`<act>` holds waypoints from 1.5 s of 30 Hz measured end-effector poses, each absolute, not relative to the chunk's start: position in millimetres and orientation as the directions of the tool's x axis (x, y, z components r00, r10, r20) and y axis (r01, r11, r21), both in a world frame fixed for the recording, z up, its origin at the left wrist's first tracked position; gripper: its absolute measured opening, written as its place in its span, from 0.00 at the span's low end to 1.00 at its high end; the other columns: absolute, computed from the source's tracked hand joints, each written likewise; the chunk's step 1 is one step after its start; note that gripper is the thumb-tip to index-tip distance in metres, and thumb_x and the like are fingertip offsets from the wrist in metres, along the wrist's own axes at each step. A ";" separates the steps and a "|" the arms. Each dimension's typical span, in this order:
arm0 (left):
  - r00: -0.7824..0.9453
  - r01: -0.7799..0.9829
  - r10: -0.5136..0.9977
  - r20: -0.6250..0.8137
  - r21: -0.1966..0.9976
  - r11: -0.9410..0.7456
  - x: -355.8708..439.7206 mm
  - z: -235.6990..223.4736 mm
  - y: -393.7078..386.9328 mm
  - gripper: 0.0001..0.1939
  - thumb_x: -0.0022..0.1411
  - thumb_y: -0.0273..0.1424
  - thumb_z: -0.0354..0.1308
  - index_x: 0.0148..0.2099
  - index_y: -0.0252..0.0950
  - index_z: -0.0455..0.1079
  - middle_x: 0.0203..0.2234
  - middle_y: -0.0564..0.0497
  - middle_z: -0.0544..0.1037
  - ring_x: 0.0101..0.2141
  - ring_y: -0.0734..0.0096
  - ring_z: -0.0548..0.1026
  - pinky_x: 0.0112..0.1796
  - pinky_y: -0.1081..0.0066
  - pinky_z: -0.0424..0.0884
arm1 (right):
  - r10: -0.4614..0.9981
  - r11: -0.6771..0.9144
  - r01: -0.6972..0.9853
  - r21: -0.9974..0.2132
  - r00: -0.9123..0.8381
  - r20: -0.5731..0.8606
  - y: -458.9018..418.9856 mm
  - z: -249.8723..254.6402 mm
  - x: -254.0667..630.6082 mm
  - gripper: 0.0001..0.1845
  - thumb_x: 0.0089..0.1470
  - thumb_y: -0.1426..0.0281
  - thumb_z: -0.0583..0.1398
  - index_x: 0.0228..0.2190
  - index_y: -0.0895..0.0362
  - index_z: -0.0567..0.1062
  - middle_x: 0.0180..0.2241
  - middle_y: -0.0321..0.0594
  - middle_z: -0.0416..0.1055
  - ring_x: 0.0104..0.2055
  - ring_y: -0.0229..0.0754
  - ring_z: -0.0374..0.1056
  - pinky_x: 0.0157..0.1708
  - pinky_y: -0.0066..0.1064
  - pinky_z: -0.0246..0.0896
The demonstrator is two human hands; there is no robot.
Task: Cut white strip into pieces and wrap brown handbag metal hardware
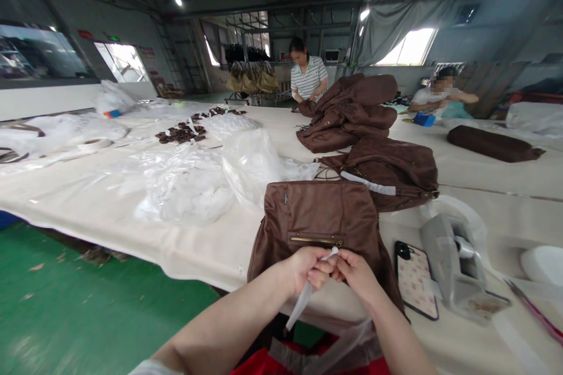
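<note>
A brown leather bag [323,214] lies flat at the near edge of the cream table [109,211], its brass zip pocket facing me. Just in front of that zip, my left hand [305,268] and my right hand [354,272] meet, both closed in a pinch on a thin strip of white foam wrap [303,299] that hangs down below my left hand. More brown bags lie behind: one with a white wrapped strap [387,170] and a heap [347,111] farther back.
A phone [416,281] and a grey tape dispenser [451,263] sit right of the bag. Clear plastic bags [220,176] spread to the left, small brown leather pieces [180,133] beyond. Two people work at the far side. Green floor lies lower left.
</note>
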State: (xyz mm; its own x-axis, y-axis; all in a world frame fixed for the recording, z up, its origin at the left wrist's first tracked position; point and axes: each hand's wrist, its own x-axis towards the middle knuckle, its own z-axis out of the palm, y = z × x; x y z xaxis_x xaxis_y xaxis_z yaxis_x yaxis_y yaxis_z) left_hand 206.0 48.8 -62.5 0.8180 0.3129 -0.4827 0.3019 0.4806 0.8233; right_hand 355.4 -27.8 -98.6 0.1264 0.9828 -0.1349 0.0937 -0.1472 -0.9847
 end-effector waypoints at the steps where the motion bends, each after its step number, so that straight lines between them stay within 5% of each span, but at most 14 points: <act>1: 0.833 0.289 0.285 -0.474 0.813 0.506 204.1 -61.5 48.0 0.11 0.63 0.35 0.45 0.29 0.38 0.57 0.14 0.62 0.45 0.12 0.79 0.41 0.15 0.77 0.42 | 0.984 -0.130 0.085 -0.988 0.137 -0.118 -26.5 -99.6 352.7 0.17 0.50 0.55 0.59 0.27 0.57 0.75 0.18 0.31 0.67 0.21 0.36 0.62 0.24 0.27 0.58; 7: 0.853 0.281 0.248 -0.460 0.804 0.525 199.2 -63.6 45.4 0.14 0.66 0.37 0.43 0.29 0.37 0.58 0.14 0.62 0.43 0.13 0.80 0.39 0.15 0.79 0.42 | 0.975 -0.158 0.055 -0.986 0.167 -0.147 -20.3 -108.3 349.2 0.15 0.47 0.57 0.61 0.24 0.57 0.76 0.20 0.34 0.72 0.22 0.38 0.66 0.25 0.28 0.63; 13: 0.772 0.386 0.431 -0.467 0.884 0.266 203.4 -58.3 43.0 0.18 0.67 0.37 0.39 0.31 0.36 0.64 0.13 0.62 0.46 0.13 0.78 0.43 0.16 0.75 0.46 | 0.941 -0.257 0.058 -0.965 0.243 -0.237 -11.0 -112.2 348.8 0.17 0.44 0.57 0.63 0.18 0.58 0.72 0.13 0.35 0.68 0.14 0.36 0.63 0.15 0.25 0.57; 17: 0.673 0.445 0.681 -0.289 0.894 -0.061 204.4 -53.8 36.7 0.20 0.68 0.39 0.41 0.34 0.35 0.69 0.19 0.54 0.64 0.21 0.73 0.63 0.25 0.73 0.61 | 0.932 -0.258 0.042 -0.965 0.275 -0.237 -20.4 -105.1 349.1 0.19 0.44 0.53 0.61 0.21 0.57 0.73 0.17 0.37 0.71 0.15 0.36 0.65 0.14 0.26 0.58; 21: 0.637 0.562 0.763 -0.109 0.744 -0.363 201.2 -54.6 23.7 0.13 0.66 0.35 0.48 0.44 0.35 0.71 0.36 0.42 0.74 0.41 0.57 0.71 0.41 0.65 0.65 | 0.901 -0.289 0.011 -0.957 0.342 -0.268 -35.5 -91.7 351.6 0.23 0.48 0.49 0.56 0.24 0.57 0.72 0.18 0.37 0.70 0.16 0.37 0.66 0.13 0.26 0.58; 25: 0.658 0.647 0.750 -0.072 0.564 -0.513 200.2 -61.5 12.3 0.21 0.65 0.27 0.47 0.60 0.31 0.62 0.40 0.34 0.74 0.44 0.50 0.73 0.44 0.56 0.66 | 0.889 -0.317 0.029 -0.948 0.358 -0.286 -37.8 -77.3 350.7 0.29 0.54 0.47 0.50 0.22 0.58 0.73 0.16 0.39 0.69 0.14 0.38 0.66 0.11 0.27 0.56; 28: 0.674 0.670 0.735 -0.070 0.477 -0.569 200.9 -65.9 8.9 0.25 0.66 0.25 0.43 0.64 0.30 0.56 0.43 0.30 0.73 0.45 0.48 0.73 0.45 0.53 0.66 | 0.893 -0.308 0.088 -0.947 0.371 -0.256 -35.4 -70.2 348.8 0.26 0.52 0.49 0.55 0.20 0.57 0.73 0.14 0.37 0.68 0.12 0.38 0.63 0.10 0.27 0.52; 33: 0.616 0.665 0.781 -0.102 0.600 -0.445 202.4 -65.7 9.2 0.19 0.64 0.28 0.49 0.56 0.30 0.62 0.42 0.34 0.73 0.46 0.48 0.72 0.46 0.56 0.65 | 0.912 -0.239 0.096 -0.966 0.363 -0.189 -39.2 -77.0 341.8 0.16 0.46 0.55 0.63 0.21 0.55 0.74 0.16 0.34 0.69 0.15 0.37 0.63 0.13 0.26 0.55; 38: 0.517 0.617 0.831 -0.207 0.762 -0.194 205.6 -59.2 19.0 0.07 0.67 0.31 0.47 0.41 0.34 0.64 0.27 0.48 0.70 0.33 0.62 0.72 0.37 0.66 0.64 | 0.899 -0.187 -0.020 -0.982 0.401 -0.179 -43.1 -97.3 328.7 0.19 0.47 0.52 0.61 0.25 0.56 0.73 0.18 0.34 0.68 0.17 0.37 0.63 0.16 0.27 0.57; 42: 0.568 0.471 0.722 -0.394 0.876 0.107 205.3 -56.2 29.2 0.13 0.68 0.34 0.43 0.31 0.37 0.60 0.17 0.59 0.57 0.17 0.77 0.56 0.23 0.74 0.54 | 0.895 -0.153 -0.096 -0.984 0.408 -0.179 -41.9 -104.2 322.4 0.21 0.44 0.49 0.63 0.24 0.56 0.74 0.17 0.33 0.66 0.17 0.36 0.61 0.15 0.27 0.55; 45: 0.646 0.371 0.566 -0.512 0.859 0.353 202.1 -57.2 34.2 0.17 0.67 0.42 0.44 0.30 0.37 0.58 0.14 0.64 0.48 0.14 0.81 0.43 0.18 0.76 0.43 | 0.893 -0.148 -0.138 -0.979 0.406 -0.192 -40.8 -104.9 322.9 0.22 0.44 0.50 0.64 0.24 0.57 0.75 0.18 0.34 0.66 0.18 0.36 0.61 0.16 0.26 0.55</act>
State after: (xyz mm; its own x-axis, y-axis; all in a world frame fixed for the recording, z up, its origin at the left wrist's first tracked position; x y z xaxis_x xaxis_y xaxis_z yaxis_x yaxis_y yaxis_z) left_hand 202.1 34.2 -57.2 0.6460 0.5663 -0.5118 0.3712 0.3528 0.8589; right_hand 322.9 -40.8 -104.9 0.4062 0.8934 -0.1919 -0.1376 -0.1478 -0.9794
